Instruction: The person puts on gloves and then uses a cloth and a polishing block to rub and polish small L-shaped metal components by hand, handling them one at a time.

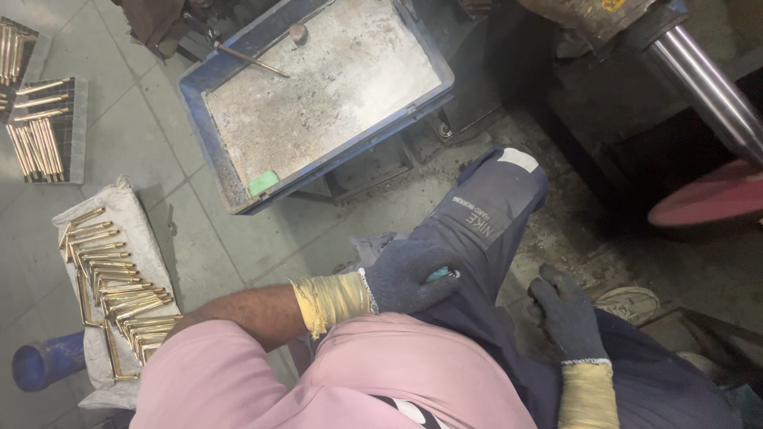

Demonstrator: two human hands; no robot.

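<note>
On my dark blue trouser thigh [485,230], my left hand [409,274] in its dark knit glove is closed round a small teal object [439,275], only its tip showing, pointing right along the thigh; its full length is hidden. My right hand [568,314], gloved likewise, rests just right of the thigh, fingers loosely curled, holding nothing. I judge I'm between pieces; next needs a fresh piece. Left of the thigh lie angled brass rods [119,286] on grey cloth; beyond stands a blue plastic tray [318,95].
</note>
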